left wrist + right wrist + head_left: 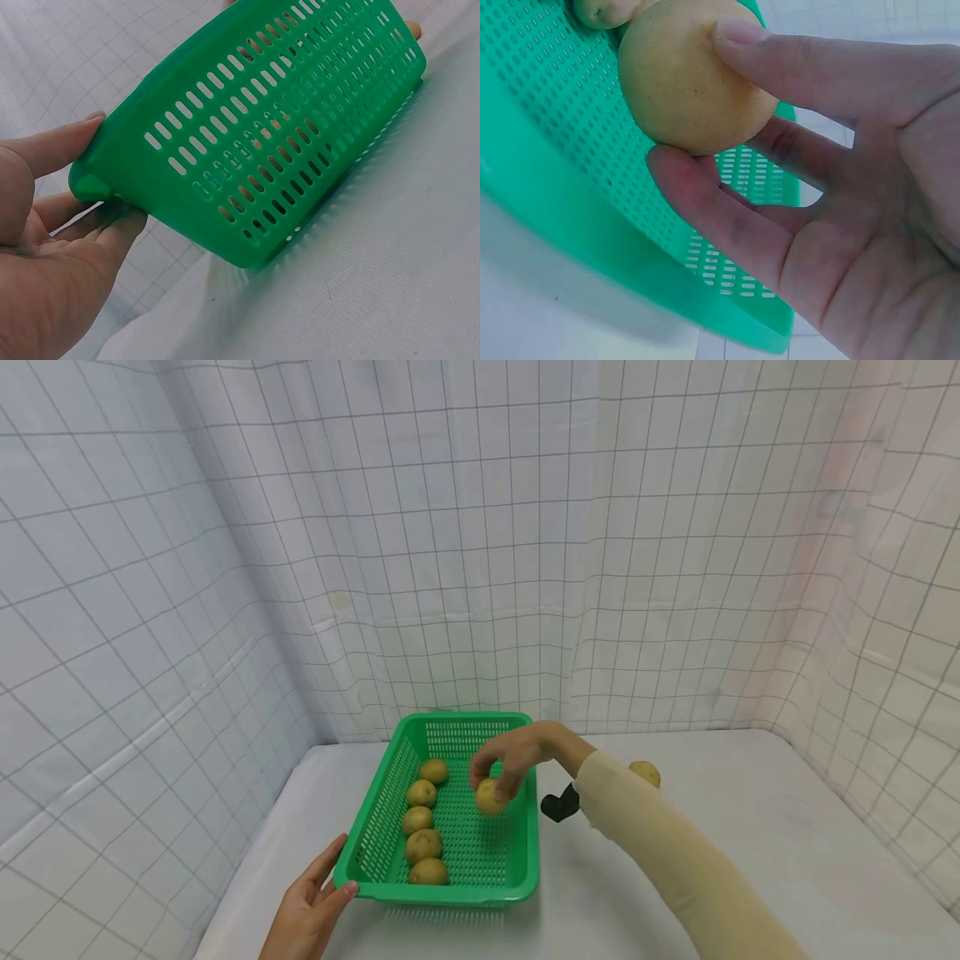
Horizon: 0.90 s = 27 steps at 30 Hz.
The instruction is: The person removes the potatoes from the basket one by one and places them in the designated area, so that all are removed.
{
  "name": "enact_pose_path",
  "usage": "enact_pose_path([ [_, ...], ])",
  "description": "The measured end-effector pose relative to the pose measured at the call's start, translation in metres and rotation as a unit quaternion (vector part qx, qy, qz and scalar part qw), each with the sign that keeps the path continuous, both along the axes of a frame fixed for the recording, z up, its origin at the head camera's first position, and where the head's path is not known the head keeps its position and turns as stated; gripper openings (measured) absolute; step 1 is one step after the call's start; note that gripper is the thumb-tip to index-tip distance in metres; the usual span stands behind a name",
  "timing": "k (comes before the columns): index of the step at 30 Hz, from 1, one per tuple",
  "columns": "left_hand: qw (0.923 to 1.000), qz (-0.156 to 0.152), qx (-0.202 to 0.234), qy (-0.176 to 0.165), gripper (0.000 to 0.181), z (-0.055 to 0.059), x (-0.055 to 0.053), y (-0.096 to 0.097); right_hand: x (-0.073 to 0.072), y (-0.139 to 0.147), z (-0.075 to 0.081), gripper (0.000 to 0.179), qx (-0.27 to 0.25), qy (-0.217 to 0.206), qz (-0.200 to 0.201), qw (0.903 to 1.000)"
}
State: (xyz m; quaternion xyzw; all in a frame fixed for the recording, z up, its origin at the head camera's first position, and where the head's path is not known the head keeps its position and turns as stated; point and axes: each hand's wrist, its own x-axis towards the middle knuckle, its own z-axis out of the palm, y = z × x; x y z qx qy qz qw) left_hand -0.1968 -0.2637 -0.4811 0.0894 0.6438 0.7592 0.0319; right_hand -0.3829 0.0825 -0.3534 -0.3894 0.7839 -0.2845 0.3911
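Note:
A green plastic basket (525, 860) with slotted walls stands on the white table. My left hand (303, 902) grips its near left corner, thumb on the rim and fingers beneath it, as the left wrist view shows. Over the right part of the basket, my right hand (510, 756) holds a round yellowish potato (690, 82) between thumb and fingers. Several potatoes lie in a row along the basket's left side, the nearest potato (428, 872) close to the front wall. Whether the held potato touches the basket floor I cannot tell.
Right of the basket lies a black, partly heart-shaped thing (558, 806), partly hidden by my right sleeve (660, 852). Another potato (645, 772) rests on the table (757, 827) behind that sleeve. White sheets with a grid pattern (480, 543) hang around the table.

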Motion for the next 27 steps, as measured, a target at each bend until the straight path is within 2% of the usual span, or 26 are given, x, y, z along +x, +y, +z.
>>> enact_pose_path([
  [8,1.0,-0.001,0.002,-0.001,0.081,0.001,0.0,0.0,0.0,0.014,0.005,0.028,0.003,0.016,-0.016,0.9997],
  [18,1.0,0.001,0.004,-0.004,0.08,0.0,-0.001,0.001,0.001,0.034,0.008,0.032,-0.006,0.007,-0.044,0.999],
  [27,0.9999,0.004,0.0,-0.009,0.081,0.001,0.0,0.0,0.002,0.046,0.008,0.032,-0.005,0.015,-0.052,0.9985],
])
